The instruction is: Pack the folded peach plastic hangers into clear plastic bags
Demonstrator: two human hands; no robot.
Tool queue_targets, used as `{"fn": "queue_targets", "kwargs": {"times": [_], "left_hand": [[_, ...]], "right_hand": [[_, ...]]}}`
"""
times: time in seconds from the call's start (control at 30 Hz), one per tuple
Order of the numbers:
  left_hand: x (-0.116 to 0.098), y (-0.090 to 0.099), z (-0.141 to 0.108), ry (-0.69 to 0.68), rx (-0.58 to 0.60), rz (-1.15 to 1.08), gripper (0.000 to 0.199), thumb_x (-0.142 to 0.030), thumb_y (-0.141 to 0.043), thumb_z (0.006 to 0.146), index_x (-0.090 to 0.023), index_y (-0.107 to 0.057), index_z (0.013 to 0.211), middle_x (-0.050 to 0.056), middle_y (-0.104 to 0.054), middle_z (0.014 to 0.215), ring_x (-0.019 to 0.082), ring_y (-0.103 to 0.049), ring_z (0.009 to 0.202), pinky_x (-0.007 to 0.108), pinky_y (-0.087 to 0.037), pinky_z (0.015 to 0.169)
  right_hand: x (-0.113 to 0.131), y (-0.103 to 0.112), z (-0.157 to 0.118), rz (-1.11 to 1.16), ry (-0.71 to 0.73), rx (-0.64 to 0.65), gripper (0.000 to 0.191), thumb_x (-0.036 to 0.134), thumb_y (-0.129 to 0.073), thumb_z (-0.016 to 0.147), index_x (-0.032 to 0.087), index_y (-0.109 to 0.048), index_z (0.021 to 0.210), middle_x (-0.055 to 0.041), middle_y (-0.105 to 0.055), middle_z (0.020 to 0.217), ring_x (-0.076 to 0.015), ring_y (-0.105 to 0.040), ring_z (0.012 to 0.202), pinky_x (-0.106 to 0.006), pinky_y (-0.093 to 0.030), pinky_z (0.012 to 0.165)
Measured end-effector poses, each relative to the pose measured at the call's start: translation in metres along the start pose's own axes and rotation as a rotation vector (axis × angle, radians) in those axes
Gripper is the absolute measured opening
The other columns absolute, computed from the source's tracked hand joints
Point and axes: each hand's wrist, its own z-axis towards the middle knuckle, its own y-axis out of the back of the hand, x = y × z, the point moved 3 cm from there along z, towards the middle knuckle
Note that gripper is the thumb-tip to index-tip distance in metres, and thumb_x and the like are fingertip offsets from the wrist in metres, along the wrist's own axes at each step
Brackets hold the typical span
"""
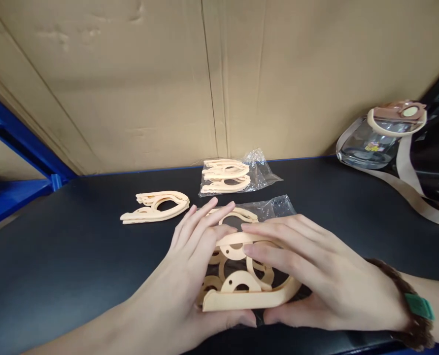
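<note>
A cream plastic folding hanger is folded up between my two hands at the front of the black tabletop. My left hand presses on its left end, thumb under the near edge and fingers stretched over the far side. From the right, my right hand wraps round the curved end, fingertips on the far arm and thumb at the near edge. Beneath it lie more folded hangers, and a clear plastic bag shows behind; how they overlap is partly hidden by my hands.
Another folded hanger lies loose at the left. Farther back, a clear bag holds several folded hangers. A strapped water bottle stands at the right. Cardboard backs the table, with a blue metal frame at the left.
</note>
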Motion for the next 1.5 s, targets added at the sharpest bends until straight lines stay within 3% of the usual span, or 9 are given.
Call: {"fn": "queue_targets", "kwargs": {"times": [0.13, 0.23, 0.43, 0.57, 0.7, 0.93, 1.2, 1.33, 1.5], "left_hand": [[0.003, 0.0, 0.001, 0.017, -0.009, -0.061, 0.077, -0.067, -0.063, 0.077, -0.028, -0.034, 0.138, 0.009, -0.034, 0.154, 0.033, -0.02, 0.146, 0.058, -0.023, 0.117], [0.008, 0.002, 0.0, 0.082, -0.012, -0.122, 0.089, -0.058, -0.063, 0.083, -0.027, -0.015, 0.15, 0.009, -0.021, 0.16, 0.031, -0.02, 0.147, 0.053, -0.025, 0.118], [0.036, 0.007, -0.001, 0.277, 0.083, -0.149, 0.089, -0.057, -0.056, 0.088, -0.032, -0.003, 0.155, 0.003, -0.012, 0.163, 0.032, -0.019, 0.147, 0.054, -0.026, 0.117], [0.055, 0.004, -0.003, 0.29, 0.206, -0.098, 0.085, -0.059, -0.051, 0.09, -0.032, -0.005, 0.155, 0.004, -0.01, 0.163, 0.036, -0.011, 0.148, 0.057, -0.023, 0.116], [0.059, -0.005, -0.006, 0.264, 0.34, -0.048, 0.086, -0.06, -0.048, 0.091, -0.027, -0.004, 0.156, 0.009, -0.009, 0.163, 0.036, -0.009, 0.148, 0.057, -0.023, 0.116], [0.053, -0.012, -0.008, 0.133, 0.23, -0.006, 0.076, -0.058, -0.042, 0.095, -0.022, -0.012, 0.155, 0.012, -0.022, 0.16, 0.029, -0.019, 0.147, 0.05, -0.022, 0.118], [0.055, -0.012, -0.008, 0.144, 0.236, 0.018, 0.078, -0.058, -0.045, 0.094, -0.021, -0.013, 0.155, 0.013, -0.021, 0.16, 0.03, -0.02, 0.147, 0.049, -0.026, 0.117], [0.056, -0.012, -0.007, 0.129, 0.269, -0.013, 0.08, -0.057, -0.047, 0.093, -0.022, -0.01, 0.155, 0.011, -0.019, 0.161, 0.028, -0.017, 0.148, 0.049, -0.024, 0.118], [0.066, -0.002, -0.005, 0.184, 0.32, -0.115, 0.064, -0.044, -0.04, 0.099, -0.027, -0.012, 0.155, 0.006, -0.023, 0.161, 0.025, -0.028, 0.145, 0.044, -0.033, 0.115]], "right_hand": [[0.0, -0.002, 0.001, 0.083, -0.131, 0.005, 0.073, 0.045, -0.072, 0.078, 0.021, -0.039, 0.138, -0.0081, -0.057, 0.135, -0.0218, -0.054, 0.12, -0.034, -0.046, 0.098], [-0.012, 0.005, 0.002, 0.051, -0.178, -0.007, 0.072, 0.038, -0.072, 0.078, 0.021, -0.038, 0.139, -0.0078, -0.059, 0.132, -0.024, -0.055, 0.119, -0.038, -0.047, 0.099], [-0.094, 0.045, -0.007, -0.074, -0.432, -0.093, 0.077, 0.051, -0.071, 0.075, 0.021, -0.041, 0.14, -0.0113, -0.053, 0.139, -0.0311, -0.055, 0.122, -0.045, -0.045, 0.103], [-0.13, 0.063, -0.023, 0.016, -0.587, 0.194, 0.081, 0.05, -0.07, 0.077, 0.031, -0.03, 0.146, -0.0056, -0.059, 0.133, -0.0257, -0.064, 0.111, -0.036, -0.054, 0.093], [-0.123, 0.067, -0.034, 0.068, -0.589, 0.357, 0.08, 0.044, -0.072, 0.074, 0.033, -0.036, 0.144, -0.0072, -0.058, 0.137, -0.0251, -0.069, 0.101, -0.029, -0.059, 0.077], [-0.098, 0.056, -0.034, 0.189, -0.45, 0.419, 0.069, 0.024, -0.065, 0.076, 0.029, -0.046, 0.142, -0.0053, -0.065, 0.128, -0.0219, -0.07, 0.102, -0.02, -0.058, 0.07], [-0.08, 0.024, -0.016, 0.151, -0.383, 0.339, 0.084, 0.044, -0.07, 0.079, 0.027, -0.03, 0.15, -0.0076, -0.051, 0.144, -0.0271, -0.055, 0.125, -0.039, -0.052, 0.1], [-0.065, 0.003, -0.013, 0.063, -0.41, 0.288, 0.095, 0.049, -0.064, 0.083, 0.024, -0.009, 0.156, -0.0132, -0.061, 0.131, -0.0295, -0.062, 0.114, -0.047, -0.054, 0.092], [-0.06, 0.0, -0.016, -0.09, -0.386, 0.298, 0.089, 0.056, -0.059, 0.085, 0.02, -0.019, 0.155, -0.0133, -0.07, 0.109, -0.0302, -0.067, 0.09, -0.046, -0.055, 0.074]]}}
